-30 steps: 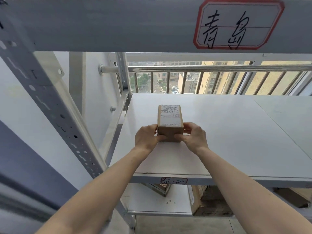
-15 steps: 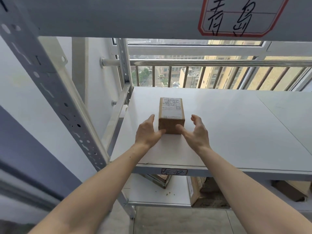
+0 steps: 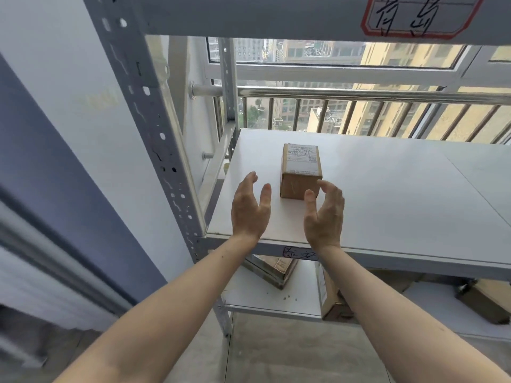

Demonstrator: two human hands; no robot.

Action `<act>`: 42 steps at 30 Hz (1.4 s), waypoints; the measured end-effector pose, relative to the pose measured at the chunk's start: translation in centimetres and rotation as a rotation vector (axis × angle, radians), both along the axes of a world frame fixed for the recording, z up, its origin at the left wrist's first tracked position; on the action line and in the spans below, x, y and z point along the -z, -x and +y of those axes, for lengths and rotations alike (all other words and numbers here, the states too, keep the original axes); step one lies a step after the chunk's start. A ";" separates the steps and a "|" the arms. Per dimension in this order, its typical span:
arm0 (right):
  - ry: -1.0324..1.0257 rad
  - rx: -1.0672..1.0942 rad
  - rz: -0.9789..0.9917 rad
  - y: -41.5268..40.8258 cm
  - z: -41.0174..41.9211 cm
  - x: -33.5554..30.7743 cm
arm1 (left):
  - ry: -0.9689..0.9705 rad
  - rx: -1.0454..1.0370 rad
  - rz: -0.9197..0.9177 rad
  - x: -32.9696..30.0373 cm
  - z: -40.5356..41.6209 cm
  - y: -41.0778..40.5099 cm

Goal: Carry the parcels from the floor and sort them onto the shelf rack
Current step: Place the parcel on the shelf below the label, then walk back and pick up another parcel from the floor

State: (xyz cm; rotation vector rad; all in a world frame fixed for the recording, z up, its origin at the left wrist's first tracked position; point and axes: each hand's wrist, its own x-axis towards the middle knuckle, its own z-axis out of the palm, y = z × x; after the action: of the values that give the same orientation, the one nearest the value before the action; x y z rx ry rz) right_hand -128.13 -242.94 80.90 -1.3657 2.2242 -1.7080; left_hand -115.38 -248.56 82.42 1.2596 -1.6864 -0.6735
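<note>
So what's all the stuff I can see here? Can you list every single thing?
small brown cardboard parcel with a white label: one, brown, standing on the middle shelf, near its left end
white shelf board: one, white, middle level of the rack
grey metal rack post with holes: one, grey, front left
red-bordered label with handwriting: one, white and red, on the upper beam
brown cardboard parcels on the lower shelf: at least three, brown, partly hidden
shiny metal railing: one, silver, behind the rack at the window
left hand: one, open, left of the parcel, not touching
right hand: one, open, fingers loosely curved, in front of the parcel's right corner
</note>
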 end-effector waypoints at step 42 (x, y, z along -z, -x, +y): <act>-0.242 -1.449 0.040 -31.8 28.0 4.3 | -0.204 -1.329 0.150 4.1 43.0 -26.3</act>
State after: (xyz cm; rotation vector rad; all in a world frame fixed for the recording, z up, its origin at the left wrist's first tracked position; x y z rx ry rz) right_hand -96.33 -214.95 76.65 -2.0313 0.7574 -0.7868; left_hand -89.08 -205.56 78.31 2.0163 -0.3879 -0.0855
